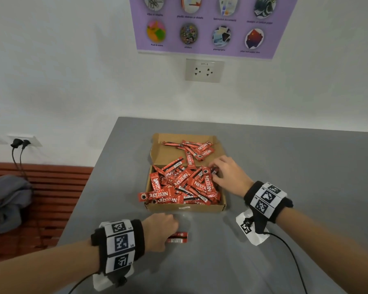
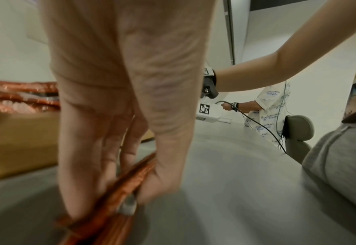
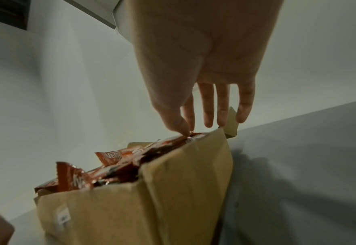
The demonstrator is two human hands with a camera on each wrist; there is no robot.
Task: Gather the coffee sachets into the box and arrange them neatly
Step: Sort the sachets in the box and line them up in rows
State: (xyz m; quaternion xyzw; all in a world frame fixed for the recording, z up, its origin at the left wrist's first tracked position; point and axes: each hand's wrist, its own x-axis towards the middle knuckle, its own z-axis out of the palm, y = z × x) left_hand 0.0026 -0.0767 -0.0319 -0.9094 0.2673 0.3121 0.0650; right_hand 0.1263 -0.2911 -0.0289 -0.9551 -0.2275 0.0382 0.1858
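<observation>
An open cardboard box (image 1: 155, 206) sits mid-table, heaped with several red coffee sachets (image 1: 179, 183), one of which hangs over its left wall. My left hand (image 1: 166, 232) is down on the table in front of the box, gripping a small bunch of sachets (image 1: 177, 237). In the left wrist view that bunch (image 2: 118, 190) is clamped between my thumb and fingers. My right hand (image 1: 216, 171) reaches over the box's right wall. There its thumb and forefinger pinch the end of a sachet (image 3: 190, 134) on top of the pile while the other fingers stay straight.
The grey table (image 1: 263, 240) meets a white wall at the back and ends at its left edge. Beyond that edge is a red slatted bench (image 1: 57, 187) with bundled clothing. Wrist-camera cables trail near me. Another person (image 2: 271, 112) and a chair (image 2: 298, 131) are off to the right.
</observation>
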